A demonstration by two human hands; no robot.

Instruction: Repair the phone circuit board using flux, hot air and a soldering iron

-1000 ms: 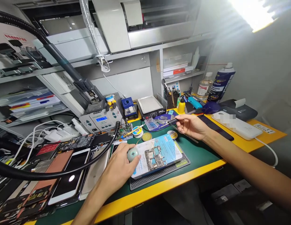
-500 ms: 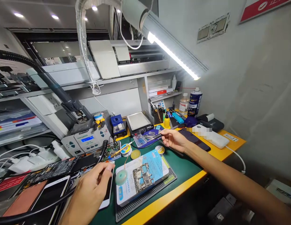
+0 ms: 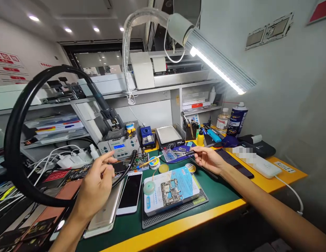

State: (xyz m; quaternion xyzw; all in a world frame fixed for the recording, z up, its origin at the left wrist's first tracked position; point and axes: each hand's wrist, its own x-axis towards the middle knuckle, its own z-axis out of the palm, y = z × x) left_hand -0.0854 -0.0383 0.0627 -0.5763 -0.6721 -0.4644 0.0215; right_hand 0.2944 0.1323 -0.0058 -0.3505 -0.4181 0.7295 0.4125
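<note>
My right hand (image 3: 208, 159) grips a soldering iron (image 3: 189, 153), dark-handled with a thin metal tip pointing left. It is held over the back of the green mat (image 3: 220, 192). My left hand (image 3: 98, 182) is raised over the phones at left, fingers apart and loosely bent, holding nothing. Between the hands, a phone circuit board (image 3: 171, 192) lies on a blue and white box (image 3: 187, 185). A pale green disc with a coppery strand (image 3: 149, 188) rests on the box's left end. Under the box is a grey perforated pad (image 3: 165, 217).
A white-framed phone (image 3: 130, 192) and a gold phone (image 3: 103, 213) lie left of the box. A thick black hose (image 3: 14, 115) loops at far left from a rework station (image 3: 119, 147). A lit lamp (image 3: 217, 68) hangs above. Bottles and a spray can (image 3: 236, 120) stand back right.
The view has swung left and up, so the scene sits further right. My left hand has lifted and its fingers have spread. My right hand keeps the soldering iron in about the same place.
</note>
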